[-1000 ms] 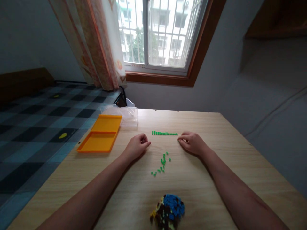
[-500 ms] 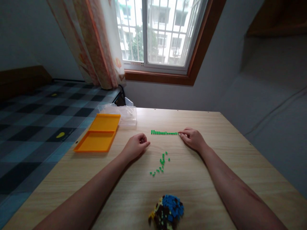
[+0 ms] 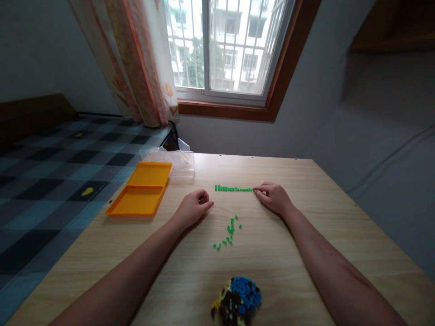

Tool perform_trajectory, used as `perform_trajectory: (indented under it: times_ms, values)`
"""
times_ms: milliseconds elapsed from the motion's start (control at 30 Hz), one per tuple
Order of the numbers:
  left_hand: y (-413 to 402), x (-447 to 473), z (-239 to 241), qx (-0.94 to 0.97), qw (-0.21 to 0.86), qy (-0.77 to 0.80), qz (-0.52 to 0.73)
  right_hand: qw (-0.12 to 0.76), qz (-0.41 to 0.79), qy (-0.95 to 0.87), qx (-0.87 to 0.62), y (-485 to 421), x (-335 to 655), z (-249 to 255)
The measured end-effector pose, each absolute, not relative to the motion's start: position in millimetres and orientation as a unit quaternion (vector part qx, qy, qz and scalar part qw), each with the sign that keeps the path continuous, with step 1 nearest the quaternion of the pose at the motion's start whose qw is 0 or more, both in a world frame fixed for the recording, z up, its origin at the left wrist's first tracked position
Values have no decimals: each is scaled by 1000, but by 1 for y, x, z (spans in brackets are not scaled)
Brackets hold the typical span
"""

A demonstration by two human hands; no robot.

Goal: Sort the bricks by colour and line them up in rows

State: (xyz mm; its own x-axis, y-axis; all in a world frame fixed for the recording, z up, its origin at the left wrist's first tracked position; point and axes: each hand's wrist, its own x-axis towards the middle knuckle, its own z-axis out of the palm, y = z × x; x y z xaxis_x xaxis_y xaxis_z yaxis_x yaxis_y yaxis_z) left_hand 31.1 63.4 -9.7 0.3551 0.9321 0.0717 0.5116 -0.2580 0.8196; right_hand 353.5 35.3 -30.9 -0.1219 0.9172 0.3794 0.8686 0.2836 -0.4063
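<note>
A row of small green building bricks (image 3: 234,189) runs left to right across the table, with larger pieces at its left end. At the right end of that row, my right hand (image 3: 272,195) has its fingertips pinched on a small green brick (image 3: 253,190), partly hidden by the fingers. My left hand (image 3: 194,206) rests on the table to the left, fingers curled, apart from the bricks; whether anything is inside it cannot be made out. Between my arms lies a loose scatter of green bricks (image 3: 231,229).
A heap of blue, brown, cream and yellow bricks (image 3: 245,294) sits at the table's near edge. On the left lie an orange two-part tray (image 3: 136,200) and a clear plastic box (image 3: 183,165). A bed (image 3: 84,158) adjoins the table's left side; a window (image 3: 234,50) is ahead.
Both hands keep nearly the same place and pose. The whole view has shifted very slightly; the bricks look unchanged.
</note>
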Motion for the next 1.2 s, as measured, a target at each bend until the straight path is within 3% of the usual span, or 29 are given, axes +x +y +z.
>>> perform_trajectory:
  times_ms: [667,1000,1200]
  values:
    - [63,32,-8,746,356,483,287,280,27,-739,-612,33,349,-30]
    - [65,32,-9,765,333,484,264,320,47,-741,-588,32,351,-29]
    - [55,35,-5,816,269,456,231,364,137,-759,-523,25,336,-21]
